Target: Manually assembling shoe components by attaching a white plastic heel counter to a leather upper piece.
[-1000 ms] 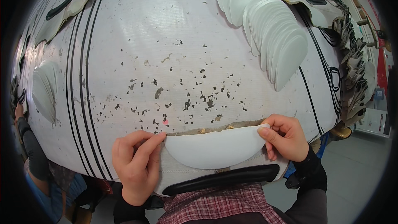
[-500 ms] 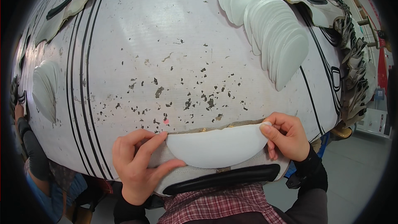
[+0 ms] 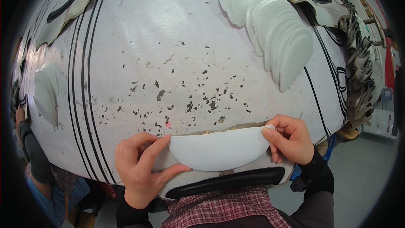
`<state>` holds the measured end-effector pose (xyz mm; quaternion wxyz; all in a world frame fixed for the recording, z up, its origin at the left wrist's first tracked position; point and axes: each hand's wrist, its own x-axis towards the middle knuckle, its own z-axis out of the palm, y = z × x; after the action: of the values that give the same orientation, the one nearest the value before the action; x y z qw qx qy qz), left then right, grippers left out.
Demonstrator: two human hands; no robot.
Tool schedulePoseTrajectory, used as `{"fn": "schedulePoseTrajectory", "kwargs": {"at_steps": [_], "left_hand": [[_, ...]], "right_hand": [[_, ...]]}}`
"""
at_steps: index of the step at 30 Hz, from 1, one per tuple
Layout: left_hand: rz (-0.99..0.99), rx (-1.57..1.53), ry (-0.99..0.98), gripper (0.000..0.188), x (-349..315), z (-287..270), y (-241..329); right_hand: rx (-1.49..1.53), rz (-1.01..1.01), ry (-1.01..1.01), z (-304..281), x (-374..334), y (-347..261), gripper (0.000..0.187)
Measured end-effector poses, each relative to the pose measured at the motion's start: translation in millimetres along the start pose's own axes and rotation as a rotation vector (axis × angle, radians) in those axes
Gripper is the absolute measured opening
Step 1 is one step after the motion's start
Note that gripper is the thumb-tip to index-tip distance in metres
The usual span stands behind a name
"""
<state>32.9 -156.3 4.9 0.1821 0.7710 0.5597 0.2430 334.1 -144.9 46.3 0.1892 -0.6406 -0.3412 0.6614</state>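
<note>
A smooth white half-moon piece [image 3: 219, 150] lies over a grey fabric panel [image 3: 263, 164] at the near edge of the table. Its fairly straight edge faces away from me, beside the panel's rough brownish edge. My left hand [image 3: 141, 166] holds the left end, index fingertip at the upper corner and thumb against the lower curve. At the other end, my right hand [image 3: 291, 139] pinches the corner, thumb on top and fingers partly hidden. A black padded strip [image 3: 225, 183] runs along the panel's near side.
Fanned white half-moon pieces [image 3: 280, 38] lie at the far right, with a smaller stack [image 3: 46, 93] at left. Dark scraps [image 3: 206, 101] dot the white table [image 3: 143, 67]. Grey panels [image 3: 360, 71] crowd the right edge. Another person's arm [image 3: 36, 154] shows at far left.
</note>
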Motion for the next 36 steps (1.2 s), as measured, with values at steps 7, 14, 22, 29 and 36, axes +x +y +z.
{"fn": "schedulePoseTrajectory", "kwargs": {"at_steps": [7,14,22,29,36], "left_hand": [[0.012,-0.028,-0.015,0.065,-0.3,-0.5,0.6],[-0.026,0.019,-0.056,0.072,-2.4,-1.3,1.8],[-0.029,0.008,-0.067,0.073,-2.8,-0.1,3.1],[-0.046,-0.011,-0.056,0.071,-4.8,-1.5,2.0],[-0.015,-0.051,-0.015,0.064,-3.2,-0.7,4.4]], "right_hand": [[-0.749,-0.574,0.27,6.5,1.2,10.2,0.018],[-0.862,-0.619,0.266,2.4,6.2,6.3,0.022],[-0.939,-0.615,0.232,-1.5,8.6,7.3,0.027],[-0.931,-0.55,0.245,2.0,9.0,8.2,0.032],[-0.953,-0.537,0.254,1.3,9.1,5.0,0.038]]}}
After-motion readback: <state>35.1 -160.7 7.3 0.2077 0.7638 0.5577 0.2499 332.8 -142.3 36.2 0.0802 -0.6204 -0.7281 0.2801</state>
